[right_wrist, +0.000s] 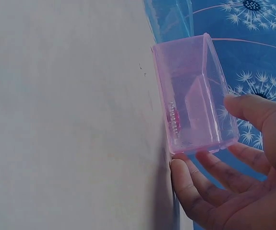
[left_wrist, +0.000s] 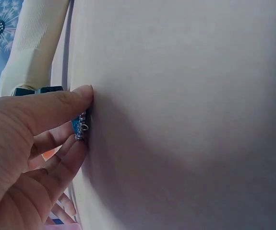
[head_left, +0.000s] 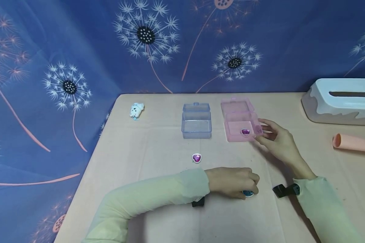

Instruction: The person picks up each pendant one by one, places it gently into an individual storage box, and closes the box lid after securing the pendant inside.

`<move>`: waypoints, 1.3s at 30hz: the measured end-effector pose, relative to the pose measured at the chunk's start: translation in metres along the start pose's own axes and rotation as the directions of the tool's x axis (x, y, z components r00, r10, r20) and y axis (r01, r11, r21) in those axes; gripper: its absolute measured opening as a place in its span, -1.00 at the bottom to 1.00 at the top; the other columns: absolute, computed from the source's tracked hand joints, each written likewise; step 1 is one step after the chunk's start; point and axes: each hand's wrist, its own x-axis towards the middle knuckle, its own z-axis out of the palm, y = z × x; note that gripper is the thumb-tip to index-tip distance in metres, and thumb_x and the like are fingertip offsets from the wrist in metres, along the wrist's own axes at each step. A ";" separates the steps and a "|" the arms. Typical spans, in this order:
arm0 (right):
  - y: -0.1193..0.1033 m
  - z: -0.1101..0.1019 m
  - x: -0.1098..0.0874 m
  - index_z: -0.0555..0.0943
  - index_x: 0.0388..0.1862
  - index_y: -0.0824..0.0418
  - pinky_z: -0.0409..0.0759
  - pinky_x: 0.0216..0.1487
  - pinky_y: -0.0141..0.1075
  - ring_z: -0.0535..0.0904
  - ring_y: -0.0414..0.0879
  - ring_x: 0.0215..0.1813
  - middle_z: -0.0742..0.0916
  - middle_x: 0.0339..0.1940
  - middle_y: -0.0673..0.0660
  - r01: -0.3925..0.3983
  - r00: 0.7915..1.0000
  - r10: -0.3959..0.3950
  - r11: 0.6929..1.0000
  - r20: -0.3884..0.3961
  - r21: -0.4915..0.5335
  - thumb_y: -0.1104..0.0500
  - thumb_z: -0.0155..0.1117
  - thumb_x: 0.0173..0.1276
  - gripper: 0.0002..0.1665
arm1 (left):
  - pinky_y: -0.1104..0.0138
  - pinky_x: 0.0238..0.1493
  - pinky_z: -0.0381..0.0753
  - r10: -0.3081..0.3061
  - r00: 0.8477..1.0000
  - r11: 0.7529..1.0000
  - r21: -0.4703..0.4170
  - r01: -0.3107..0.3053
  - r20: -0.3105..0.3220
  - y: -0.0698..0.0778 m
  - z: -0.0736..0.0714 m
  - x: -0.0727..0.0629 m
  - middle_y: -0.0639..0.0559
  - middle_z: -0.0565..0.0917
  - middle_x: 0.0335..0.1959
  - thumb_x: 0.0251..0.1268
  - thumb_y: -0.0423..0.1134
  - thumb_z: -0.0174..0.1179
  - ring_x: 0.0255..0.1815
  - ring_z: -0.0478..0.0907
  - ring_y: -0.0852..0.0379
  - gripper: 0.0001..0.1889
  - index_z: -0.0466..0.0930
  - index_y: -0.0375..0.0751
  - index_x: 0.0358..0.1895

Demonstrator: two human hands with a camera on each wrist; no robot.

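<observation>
My left hand [head_left: 234,182] reaches across the table and pinches a blue gem pendant [head_left: 247,193] just at the cloth. In the left wrist view its silvery beaded rim and small ring show between thumb and fingertips. My right hand [head_left: 278,141] holds the right side of an open pink clear box [head_left: 235,136], thumb at one edge, fingers along its end. Inside that box lies a purple gem pendant [head_left: 245,132]. To its left stands an open blue clear box [head_left: 196,135]. A purple heart-shaped gem pendant [head_left: 196,158] lies on the cloth in front of the blue box.
A small white figure with dark spots [head_left: 137,110] lies at the back left. On the right stand a white tissue box [head_left: 340,111] and a rolled peach-coloured tube [head_left: 354,142]. A blue dandelion-print curtain [head_left: 176,47] hangs behind the cloth-covered table [head_left: 158,145].
</observation>
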 end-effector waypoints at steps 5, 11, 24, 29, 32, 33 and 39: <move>0.001 0.000 -0.002 0.34 0.40 0.22 0.52 -0.33 -0.68 0.46 -0.67 -0.23 0.61 0.12 0.46 -0.002 1.000 0.002 1.000 -0.004 0.002 0.21 0.31 0.30 -0.30 | 0.56 0.06 0.37 0.012 1.000 1.000 -0.006 -0.012 -0.001 -0.001 0.001 0.002 0.23 0.56 -0.12 0.26 -0.07 0.28 -0.03 0.48 0.25 -0.88 0.67 0.14 -0.16; 0.003 0.000 -0.002 0.34 0.40 0.23 0.52 -0.32 -0.68 0.45 -0.68 -0.22 0.61 0.12 0.46 0.002 1.000 -0.002 1.000 -0.011 0.007 0.22 0.31 0.29 -0.30 | 0.57 0.04 0.34 0.022 1.000 0.998 -0.061 -0.021 0.009 -0.004 -0.008 0.002 0.21 0.54 -0.18 0.23 -0.16 0.26 -0.04 0.45 0.27 -0.92 0.66 0.09 -0.23; 0.002 0.001 -0.001 0.36 0.38 0.26 0.50 -0.26 -0.73 0.47 -0.67 -0.22 0.61 0.10 0.48 0.044 0.999 -0.044 0.999 -0.015 0.014 0.26 0.31 0.30 -0.33 | 0.62 0.03 0.43 -0.321 0.895 0.880 -0.448 0.160 -0.311 -0.083 -0.070 -0.018 0.10 0.62 0.03 0.19 -0.24 0.31 0.00 0.51 0.30 -0.65 0.66 -0.10 0.07; 0.001 0.001 -0.002 0.34 0.39 0.25 0.50 -0.26 -0.72 0.48 -0.64 -0.22 0.60 0.12 0.47 0.027 1.000 -0.027 1.000 -0.001 0.011 0.26 0.30 0.30 -0.31 | 0.57 -0.06 0.48 -0.431 0.842 0.847 -0.469 0.252 -0.325 -0.112 -0.072 -0.014 0.08 0.64 -0.06 0.18 -0.19 0.33 -0.08 0.55 0.25 -0.66 0.66 -0.11 0.05; 0.002 0.002 -0.002 0.34 0.40 0.24 0.50 -0.26 -0.73 0.49 -0.62 -0.23 0.60 0.13 0.47 0.021 1.000 -0.021 1.000 0.002 0.011 0.25 0.30 0.30 -0.31 | 0.53 -0.05 0.50 -0.469 0.833 0.825 -0.483 0.294 -0.293 -0.122 -0.069 -0.010 0.05 0.65 -0.03 0.18 -0.21 0.32 -0.07 0.56 0.20 -0.64 0.65 -0.15 0.07; 0.002 0.002 -0.002 0.34 0.40 0.24 0.50 -0.26 -0.73 0.49 -0.61 -0.23 0.61 0.12 0.46 0.019 1.000 -0.019 1.000 0.002 0.009 0.25 0.30 0.29 -0.30 | 0.52 -0.03 0.50 -0.474 0.834 0.820 -0.487 0.301 -0.283 -0.125 -0.068 -0.009 0.04 0.65 -0.03 0.18 -0.22 0.32 -0.06 0.56 0.19 -0.64 0.65 -0.16 0.06; 0.001 0.002 0.000 0.35 0.39 0.25 0.49 -0.25 -0.73 0.48 -0.63 -0.24 0.61 0.12 0.46 0.020 1.000 -0.020 1.000 -0.010 0.011 0.27 0.31 0.28 -0.31 | 0.47 0.02 0.49 -0.484 0.843 0.824 -0.446 0.348 -0.235 -0.139 -0.058 -0.003 0.05 0.66 -0.07 0.15 -0.23 0.35 -0.05 0.51 0.20 -0.67 0.68 -0.20 0.00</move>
